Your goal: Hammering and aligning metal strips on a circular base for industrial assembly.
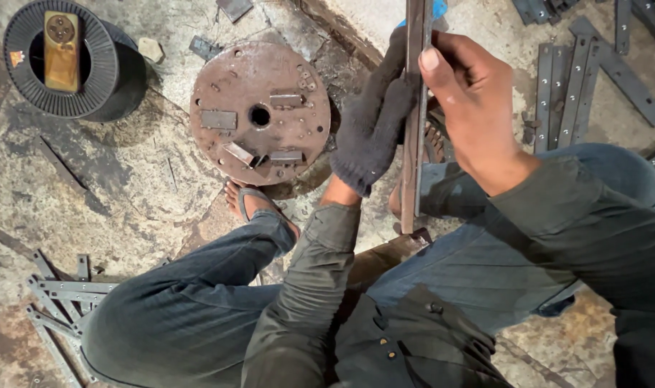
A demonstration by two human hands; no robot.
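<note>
Head view: metal bar point(415, 122) between both hands.

— What's on the floor point(126, 179) ahead?
— A rusty round plate point(260, 113) with small blocks on it, and a black wire spool point(69, 61) far left.
— And the sides?
— Grey flat metal strips point(579, 86) right, angle pieces point(58, 302) lower left.
</note>
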